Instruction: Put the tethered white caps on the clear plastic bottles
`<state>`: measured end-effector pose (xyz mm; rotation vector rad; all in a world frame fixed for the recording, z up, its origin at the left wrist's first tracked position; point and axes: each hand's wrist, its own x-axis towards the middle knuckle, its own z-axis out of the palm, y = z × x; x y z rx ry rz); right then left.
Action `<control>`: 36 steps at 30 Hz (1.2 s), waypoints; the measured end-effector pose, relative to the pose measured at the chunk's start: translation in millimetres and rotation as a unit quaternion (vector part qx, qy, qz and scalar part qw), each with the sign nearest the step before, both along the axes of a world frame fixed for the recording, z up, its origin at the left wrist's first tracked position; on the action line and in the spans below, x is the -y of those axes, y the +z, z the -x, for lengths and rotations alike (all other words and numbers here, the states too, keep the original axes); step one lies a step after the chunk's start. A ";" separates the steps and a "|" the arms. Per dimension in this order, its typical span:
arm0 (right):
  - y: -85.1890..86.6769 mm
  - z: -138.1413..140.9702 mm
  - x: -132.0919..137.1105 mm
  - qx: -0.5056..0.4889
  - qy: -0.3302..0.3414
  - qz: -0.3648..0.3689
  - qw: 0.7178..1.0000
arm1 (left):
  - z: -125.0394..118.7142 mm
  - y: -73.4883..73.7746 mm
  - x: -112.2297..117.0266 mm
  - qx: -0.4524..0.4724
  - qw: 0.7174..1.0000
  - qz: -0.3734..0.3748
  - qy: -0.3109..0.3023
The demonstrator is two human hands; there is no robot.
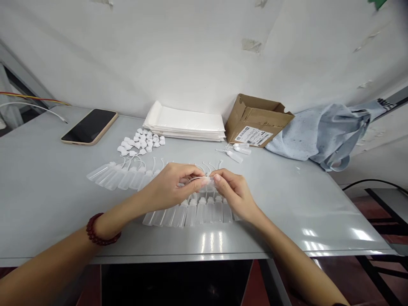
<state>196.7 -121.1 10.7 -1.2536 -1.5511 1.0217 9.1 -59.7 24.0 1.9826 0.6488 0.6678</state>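
Observation:
My left hand (174, 185) and my right hand (231, 191) meet over the middle of the grey table (47, 199). Both pinch one small clear plastic bottle (204, 180) between their fingertips. Under my hands lies a row of several clear bottles (194, 212) with tethered caps. A second row of the same bottles (117, 176) lies to the left. Behind that row sits a heap of small white caps (140, 142). Two or three more bottles (236, 152) lie near the box.
A phone (90, 126) lies face up at the back left, with cables (32, 102) beyond it. A stack of white padded envelopes (185, 123), an open cardboard box (256, 121) and a light blue cloth bag (321, 131) line the wall. The table's front edge is close to me.

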 end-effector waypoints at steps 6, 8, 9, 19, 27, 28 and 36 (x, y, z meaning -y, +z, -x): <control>0.2 0.4 3.4 0.059 -0.008 -0.043 0.997 | 0.6 -3.6 2.4 0.007 0.999 -0.029 -0.018; 0.5 0.0 3.0 0.029 -0.011 -0.006 1.000 | 0.0 -7.0 3.5 0.019 0.993 -0.114 -0.007; 0.8 -0.2 2.5 0.006 -0.011 0.017 1.000 | -0.4 -8.8 3.9 0.023 0.988 -0.155 -0.002; 2.2 -8.4 -10.9 -0.137 0.010 0.137 0.981 | -3.6 -17.6 -0.5 -0.001 0.959 -0.279 0.050; -27.4 -76.3 -49.1 0.266 -0.237 -0.153 0.922 | 11.8 -7.6 -24.5 -0.092 0.943 -0.193 0.254; -33.9 -85.3 -55.5 0.333 -0.244 -0.181 0.893 | 14.2 -7.2 -28.5 -0.098 0.938 -0.193 0.270; -62.2 -107.5 -82.3 0.404 -0.227 -0.223 0.858 | 26.5 -6.8 -48.5 -0.118 0.909 -0.202 0.343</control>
